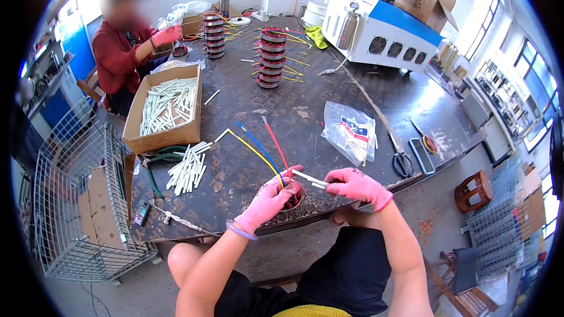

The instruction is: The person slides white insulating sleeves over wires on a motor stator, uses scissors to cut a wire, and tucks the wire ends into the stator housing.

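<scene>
My left hand [265, 204], in a pink glove, closes around the base of several wires at a small round stator [292, 204] by the table's near edge. Out of its grip rise a yellow wire [249, 148], a blue wire [257, 144] and a red wire [274, 141]; white sleeve pieces show at the yellow and red tips. Between thumb and fingers, my pink-gloved right hand [357, 188] pinches thin white sleeves [308, 178], their far ends close to my left fingertips. Left of my hands lies a loose pile of white sleeves [188, 169]. My fingers hide part of the stator.
A cardboard box [167, 143] of white sleeves stands at left. Farther back rise two stator stacks [272, 58] with wires sticking out. Right of my hands lie a plastic bag [346, 135], scissors [402, 163] and a phone [421, 156]. A co-worker [120, 53] sits far left; a white-blue machine [376, 32] stands far right.
</scene>
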Demonstrator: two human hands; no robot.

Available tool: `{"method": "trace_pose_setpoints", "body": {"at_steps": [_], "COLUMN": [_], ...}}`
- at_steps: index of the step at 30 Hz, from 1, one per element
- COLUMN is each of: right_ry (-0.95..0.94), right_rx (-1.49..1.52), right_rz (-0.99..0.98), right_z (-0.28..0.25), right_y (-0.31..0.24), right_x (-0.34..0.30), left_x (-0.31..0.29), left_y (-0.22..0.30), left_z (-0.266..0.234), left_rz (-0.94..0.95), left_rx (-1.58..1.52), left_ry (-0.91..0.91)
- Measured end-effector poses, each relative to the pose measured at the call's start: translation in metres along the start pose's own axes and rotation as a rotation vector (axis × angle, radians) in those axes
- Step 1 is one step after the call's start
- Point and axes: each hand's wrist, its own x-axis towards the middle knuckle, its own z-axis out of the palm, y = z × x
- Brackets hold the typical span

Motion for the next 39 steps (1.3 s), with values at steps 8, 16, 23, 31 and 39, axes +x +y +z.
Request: {"method": "trace_pose_setpoints", "body": {"at_steps": [8,16,23,31,39], "right_ry": [-0.01,0.114,-0.01,0.493,0.318], "right_rx": [0.252,0.426,0.098,-0.624,-0.139], "right_rz": [-0.049,0.005,-0.057,-0.522,-0.436], "right_z": [0.049,0.028,0.046,0.06,0.061], "right_y": [0.03,0.036,0.004,0.015,0.024], "right_x": [-0.007,-0.016,0.016,0.035,0.038], "left_x": [-0.001,0.0,0.003,0.003,0.001], "left_y": [0.005,-0.001,-0.008,-0.011,0.008], "left_z": [0.009,0.006,0.004,0.003,0.005], "left_rz": [-0.019,0.013,-0.011,-0.022,-0.082], "left_rx": [-0.061,-0.008,0.105,0.067,0.046], "left_ry": [0.051,0.061,0.13,0.13,0.022]}}
